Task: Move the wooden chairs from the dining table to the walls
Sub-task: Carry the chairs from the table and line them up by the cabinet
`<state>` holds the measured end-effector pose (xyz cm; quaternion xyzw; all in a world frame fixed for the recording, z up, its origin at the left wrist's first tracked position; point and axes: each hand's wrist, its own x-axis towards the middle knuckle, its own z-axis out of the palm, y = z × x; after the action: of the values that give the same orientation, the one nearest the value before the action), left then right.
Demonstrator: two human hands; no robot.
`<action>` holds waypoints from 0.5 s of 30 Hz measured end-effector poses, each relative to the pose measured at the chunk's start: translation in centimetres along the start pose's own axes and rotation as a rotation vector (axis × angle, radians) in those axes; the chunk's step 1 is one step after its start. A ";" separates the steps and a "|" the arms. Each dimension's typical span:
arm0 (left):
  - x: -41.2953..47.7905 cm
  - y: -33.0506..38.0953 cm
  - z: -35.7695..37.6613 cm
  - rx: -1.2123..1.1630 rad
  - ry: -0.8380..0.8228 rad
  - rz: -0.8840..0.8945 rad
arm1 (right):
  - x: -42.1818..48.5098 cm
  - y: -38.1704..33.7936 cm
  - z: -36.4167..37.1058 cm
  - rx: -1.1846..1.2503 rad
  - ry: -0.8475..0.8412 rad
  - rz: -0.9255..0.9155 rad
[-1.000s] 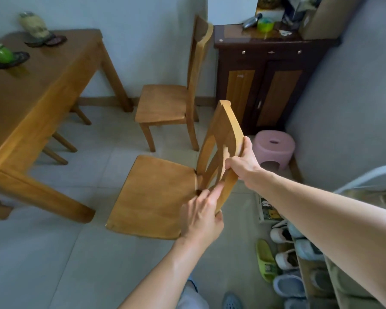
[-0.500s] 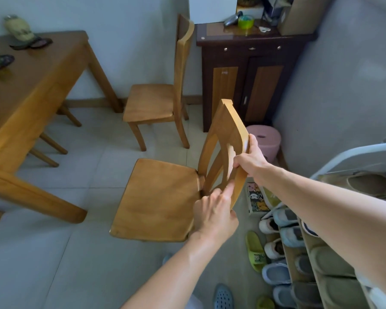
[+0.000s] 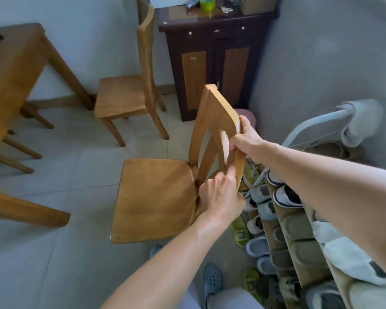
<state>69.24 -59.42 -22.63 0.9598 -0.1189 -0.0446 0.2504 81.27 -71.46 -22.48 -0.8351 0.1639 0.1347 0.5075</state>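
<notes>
A wooden chair is in front of me, its seat facing left and its backrest toward the shoe rack. My right hand grips the backrest's right post near the top. My left hand holds the same backrest lower down, close to the seat. A second wooden chair stands by the far wall, next to a dark cabinet. The wooden dining table fills the left side, with legs of another chair showing beneath it.
A dark wooden cabinet with clutter on top stands against the far wall. A shoe rack full of shoes lines the right wall, with loose slippers on the tiled floor. A pink stool is mostly hidden behind the backrest.
The chair in my hands has moved right, closer to the shoe rack and the right wall. My view has shifted right, so the table has slid toward the left edge. Both grips are unchanged.
</notes>
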 end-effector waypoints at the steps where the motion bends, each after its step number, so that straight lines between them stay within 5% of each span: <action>1: 0.1 0.5 0.2 -0.001 -0.002 0.001 | 0.0 0.2 -0.5 -0.001 -0.002 0.003; 15: 1.5 2.2 1.1 0.004 -0.080 0.053 | 0.4 1.6 -1.6 -0.213 0.173 0.029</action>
<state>70.08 -62.22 -22.55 0.9543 -0.1543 -0.0762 0.2445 81.07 -73.61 -23.25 -0.8903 0.2041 0.0862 0.3978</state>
